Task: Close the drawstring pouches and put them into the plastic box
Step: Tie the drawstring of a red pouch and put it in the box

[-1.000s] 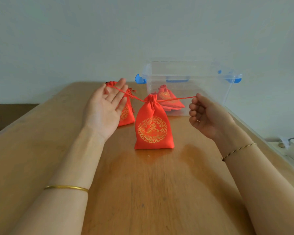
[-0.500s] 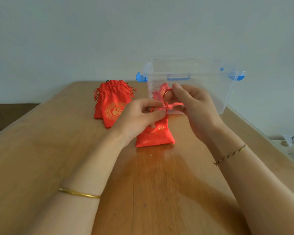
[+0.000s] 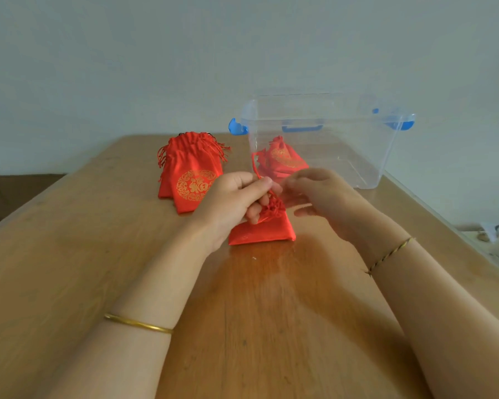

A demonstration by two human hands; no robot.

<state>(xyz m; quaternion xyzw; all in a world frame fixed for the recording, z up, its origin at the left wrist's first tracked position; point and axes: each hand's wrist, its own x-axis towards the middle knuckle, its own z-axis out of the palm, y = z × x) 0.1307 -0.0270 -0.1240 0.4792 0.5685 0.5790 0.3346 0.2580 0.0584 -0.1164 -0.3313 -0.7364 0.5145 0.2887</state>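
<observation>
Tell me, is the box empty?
No, red pouches lie inside the clear box, at its left end.

My wooden worktop point(image 3: 69, 249) carries one red pouch point(image 3: 261, 234) standing near its middle, a bunch of red pouches point(image 3: 190, 174) behind it to the left, and a clear plastic box point(image 3: 343, 133) at back right.

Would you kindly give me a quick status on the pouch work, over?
Status: left hand pinching cord at pouch neck; right hand blurred beside it, grip unclear. Pouch cinched, on table, outside plastic box. Nothing blocking the box.
</observation>
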